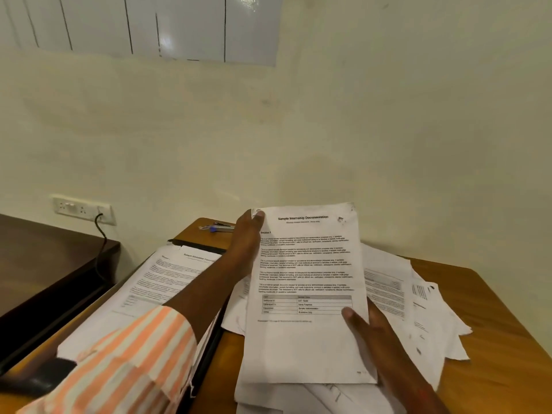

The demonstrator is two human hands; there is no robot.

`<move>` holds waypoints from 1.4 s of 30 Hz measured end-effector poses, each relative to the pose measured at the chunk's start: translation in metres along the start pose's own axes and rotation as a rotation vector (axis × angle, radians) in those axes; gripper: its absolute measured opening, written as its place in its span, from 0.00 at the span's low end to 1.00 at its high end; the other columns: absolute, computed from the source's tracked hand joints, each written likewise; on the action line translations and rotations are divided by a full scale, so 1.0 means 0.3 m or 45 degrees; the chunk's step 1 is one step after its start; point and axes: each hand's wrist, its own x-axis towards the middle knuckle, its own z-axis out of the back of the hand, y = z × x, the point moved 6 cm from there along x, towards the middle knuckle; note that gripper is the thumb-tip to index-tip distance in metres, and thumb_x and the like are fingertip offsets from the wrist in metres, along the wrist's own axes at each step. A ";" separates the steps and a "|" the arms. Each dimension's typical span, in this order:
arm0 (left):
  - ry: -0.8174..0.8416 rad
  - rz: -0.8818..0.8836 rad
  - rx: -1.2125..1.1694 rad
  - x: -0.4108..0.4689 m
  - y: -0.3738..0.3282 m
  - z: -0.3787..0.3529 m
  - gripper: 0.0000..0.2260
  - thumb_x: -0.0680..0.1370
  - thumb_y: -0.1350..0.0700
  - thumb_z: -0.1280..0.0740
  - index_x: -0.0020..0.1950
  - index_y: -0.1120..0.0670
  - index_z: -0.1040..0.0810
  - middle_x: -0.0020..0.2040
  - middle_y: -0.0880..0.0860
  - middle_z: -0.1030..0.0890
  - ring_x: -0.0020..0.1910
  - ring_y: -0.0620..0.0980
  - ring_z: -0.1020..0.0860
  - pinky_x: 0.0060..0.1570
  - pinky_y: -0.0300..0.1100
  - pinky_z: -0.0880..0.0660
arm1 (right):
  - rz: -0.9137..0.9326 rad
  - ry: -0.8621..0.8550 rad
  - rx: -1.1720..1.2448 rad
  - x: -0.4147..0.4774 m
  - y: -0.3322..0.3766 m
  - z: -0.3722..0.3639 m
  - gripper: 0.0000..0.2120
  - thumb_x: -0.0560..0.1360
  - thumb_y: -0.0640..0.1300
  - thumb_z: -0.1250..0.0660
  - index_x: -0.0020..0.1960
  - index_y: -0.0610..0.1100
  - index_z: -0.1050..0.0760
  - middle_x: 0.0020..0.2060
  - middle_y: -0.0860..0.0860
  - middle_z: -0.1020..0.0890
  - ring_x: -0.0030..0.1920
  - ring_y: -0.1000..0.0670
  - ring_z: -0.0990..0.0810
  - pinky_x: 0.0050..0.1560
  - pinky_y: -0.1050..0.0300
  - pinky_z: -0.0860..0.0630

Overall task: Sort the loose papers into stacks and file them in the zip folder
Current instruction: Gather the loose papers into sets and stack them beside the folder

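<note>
wall (343, 115): pale cream, plain, soft warm light | top left: shiny white panels (149, 22) with thin dark lines between them | low on wall: white socket plate (78, 208), black cord (102, 245) hanging down | left: dark brown table (44, 264) | front: light brown wood surface (495, 339)

Left hand (247, 236), arm outstretched, pinches the sheet (301, 342) at its top corner; right hand (373, 336) grips its lower side.

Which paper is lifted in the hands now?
The sheet headed Sample Internship Documentation, held by left hand and right hand; the other papers lie on the desk.
</note>
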 end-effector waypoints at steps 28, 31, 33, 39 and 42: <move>-0.093 0.222 0.159 0.037 0.288 0.287 0.10 0.83 0.52 0.35 0.63 0.51 0.25 0.55 0.54 0.15 0.46 0.51 0.14 0.38 0.43 0.18 | -0.309 0.202 -0.443 0.403 0.036 -0.182 0.07 0.79 0.38 0.31 0.50 0.33 0.25 0.50 0.37 0.15 0.51 0.39 0.15 0.55 0.38 0.19; -0.133 0.207 0.090 0.053 0.322 0.304 0.06 0.84 0.52 0.36 0.59 0.49 0.23 0.50 0.51 0.14 0.45 0.50 0.14 0.40 0.44 0.18 | -0.368 0.261 -0.356 0.415 0.016 -0.196 0.09 0.79 0.36 0.33 0.40 0.41 0.24 0.43 0.39 0.16 0.44 0.44 0.15 0.41 0.52 0.19; -0.161 0.172 0.125 0.064 0.335 0.310 0.05 0.84 0.52 0.36 0.59 0.48 0.23 0.52 0.49 0.16 0.47 0.49 0.15 0.42 0.44 0.19 | -0.443 0.372 -0.307 0.425 0.008 -0.213 0.08 0.80 0.35 0.33 0.42 0.42 0.22 0.45 0.42 0.14 0.44 0.46 0.14 0.37 0.56 0.19; -0.202 0.102 0.169 0.070 0.332 0.317 0.04 0.84 0.52 0.38 0.58 0.48 0.25 0.52 0.49 0.17 0.50 0.49 0.17 0.50 0.46 0.19 | -0.378 0.285 -0.755 0.653 0.018 -0.225 0.11 0.79 0.45 0.30 0.51 0.35 0.22 0.48 0.39 0.15 0.46 0.42 0.15 0.47 0.48 0.16; -0.227 0.033 0.327 0.078 0.325 0.317 0.03 0.85 0.51 0.38 0.55 0.49 0.27 0.49 0.48 0.19 0.48 0.46 0.18 0.46 0.42 0.20 | -0.010 0.194 -1.235 0.817 0.064 -0.352 0.06 0.77 0.43 0.32 0.45 0.41 0.20 0.46 0.46 0.15 0.49 0.45 0.16 0.51 0.53 0.20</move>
